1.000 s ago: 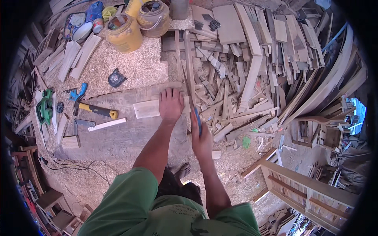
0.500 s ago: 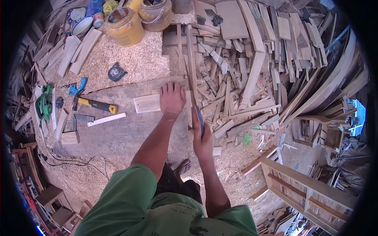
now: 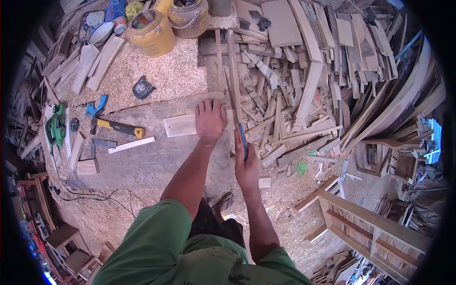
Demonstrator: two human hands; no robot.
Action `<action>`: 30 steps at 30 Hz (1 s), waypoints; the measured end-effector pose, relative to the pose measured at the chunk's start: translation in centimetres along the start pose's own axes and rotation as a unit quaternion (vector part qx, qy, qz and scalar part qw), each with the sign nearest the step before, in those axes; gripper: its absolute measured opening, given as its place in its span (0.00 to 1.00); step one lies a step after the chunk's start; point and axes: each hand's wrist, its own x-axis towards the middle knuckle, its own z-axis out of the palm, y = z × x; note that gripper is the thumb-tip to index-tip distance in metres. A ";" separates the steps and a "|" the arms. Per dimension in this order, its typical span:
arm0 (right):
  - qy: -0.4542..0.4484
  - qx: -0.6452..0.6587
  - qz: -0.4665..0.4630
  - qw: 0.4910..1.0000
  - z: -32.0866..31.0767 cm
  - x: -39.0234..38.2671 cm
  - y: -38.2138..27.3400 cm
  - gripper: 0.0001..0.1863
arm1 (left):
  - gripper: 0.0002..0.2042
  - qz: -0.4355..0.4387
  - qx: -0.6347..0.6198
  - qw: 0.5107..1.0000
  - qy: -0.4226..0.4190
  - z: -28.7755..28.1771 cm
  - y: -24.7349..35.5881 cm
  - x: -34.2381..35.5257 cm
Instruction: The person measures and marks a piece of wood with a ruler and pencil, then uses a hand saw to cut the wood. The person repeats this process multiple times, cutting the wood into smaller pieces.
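A pale wooden board [image 3: 181, 125] lies across the worn workbench [image 3: 156, 164]. My left hand [image 3: 210, 121] presses down on it near its right end, fingers close together and bent over the far edge. At that end, past the bench's right side, my right hand [image 3: 248, 170] is wrapped round the blue handle of a handsaw [image 3: 242, 137]. Its long thin blade points away from me and passes right beside the board. How deep the blade sits in the wood cannot be made out.
Left on the bench lie a yellow-and-black hammer [image 3: 118, 127], a blue-handled tool [image 3: 97, 106], a try square [image 3: 102, 142], a thin strip [image 3: 132, 145] and a green power planer [image 3: 57, 124]. Buckets [image 3: 153, 38] stand beyond; heaped offcuts [image 3: 278, 114] fill the right.
My right hand and the handsaw have slid slightly away from me. My left hand keeps its place on the board; the whole view has shifted a little.
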 end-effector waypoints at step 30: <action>-0.037 -0.018 0.037 0.998 -0.5 -2.5 0.3 0.24 | 0.13 0.009 0.031 0.999 0.013 0.4 -0.1 0.0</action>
